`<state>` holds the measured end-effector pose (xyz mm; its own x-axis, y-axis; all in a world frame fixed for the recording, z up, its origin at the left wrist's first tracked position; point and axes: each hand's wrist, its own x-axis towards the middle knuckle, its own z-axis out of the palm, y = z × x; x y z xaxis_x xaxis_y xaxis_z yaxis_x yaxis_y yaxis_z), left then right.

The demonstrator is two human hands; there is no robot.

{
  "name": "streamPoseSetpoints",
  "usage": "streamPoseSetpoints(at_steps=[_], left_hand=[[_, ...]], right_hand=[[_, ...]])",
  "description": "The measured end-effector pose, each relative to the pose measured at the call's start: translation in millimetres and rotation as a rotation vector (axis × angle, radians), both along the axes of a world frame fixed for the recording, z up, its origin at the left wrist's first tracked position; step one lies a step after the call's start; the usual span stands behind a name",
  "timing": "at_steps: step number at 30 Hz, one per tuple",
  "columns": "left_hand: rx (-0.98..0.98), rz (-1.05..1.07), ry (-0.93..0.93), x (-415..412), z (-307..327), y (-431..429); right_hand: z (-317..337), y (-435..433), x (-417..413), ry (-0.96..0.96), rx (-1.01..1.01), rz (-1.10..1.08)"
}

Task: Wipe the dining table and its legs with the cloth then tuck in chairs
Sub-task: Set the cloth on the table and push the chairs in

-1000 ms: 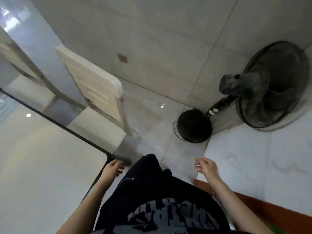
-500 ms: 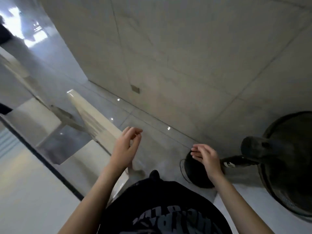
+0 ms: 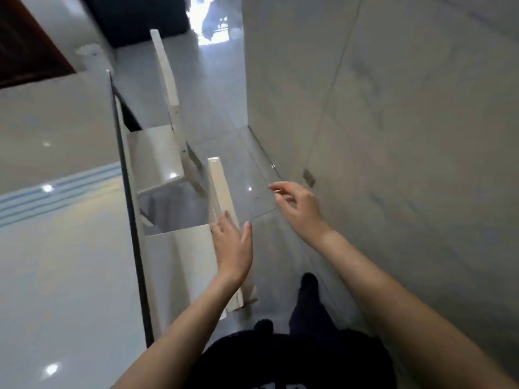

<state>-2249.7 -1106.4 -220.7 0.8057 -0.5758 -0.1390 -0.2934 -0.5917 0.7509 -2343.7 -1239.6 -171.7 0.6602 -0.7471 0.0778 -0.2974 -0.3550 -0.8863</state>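
Note:
The glossy white dining table (image 3: 64,262) with a dark edge fills the left side. Two cream chairs stand along its right side. The near chair (image 3: 217,189) has its backrest edge-on in front of me and its seat partly under the table. My left hand (image 3: 231,245) is open with fingers spread, at the top of that backrest, touching or almost touching it. My right hand (image 3: 297,203) hovers open to the right of the backrest, holding nothing. The far chair (image 3: 165,77) stands farther along the table. No cloth is in view.
A grey tiled wall (image 3: 393,136) runs close along the right, leaving a narrow strip of glossy floor (image 3: 233,153) between chairs and wall. My dark-clothed legs and one foot (image 3: 309,282) stand in that strip. A dark wooden panel (image 3: 25,46) is at the top left.
The view has swung left, away from the black floor fan, along the table's side. Both hands rose from hip level and reached forward; the left hand came to the near chair's backrest.

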Motion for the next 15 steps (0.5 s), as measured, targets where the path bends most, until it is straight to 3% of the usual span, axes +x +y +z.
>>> streamPoseSetpoints(at_steps=[3,8,12,15], left_hand=[[0.038,0.046,-0.065,-9.0,-9.1,-7.9],[0.267,0.100,-0.298,-10.3,-15.8,-17.4],[0.462,0.236,-0.213,-14.0,-10.1,-27.2],[0.541,0.357,-0.121,-22.8,-8.0,-27.8]], right_hand=[[-10.1,-27.6,44.8,0.082,-0.130,0.255],[-19.7,-60.3,103.7,0.139,-0.352,0.700],[-31.3,-79.1,145.5,0.167,-0.760,1.081],[-39.0,-82.9,177.3,0.214,-0.896,1.273]])
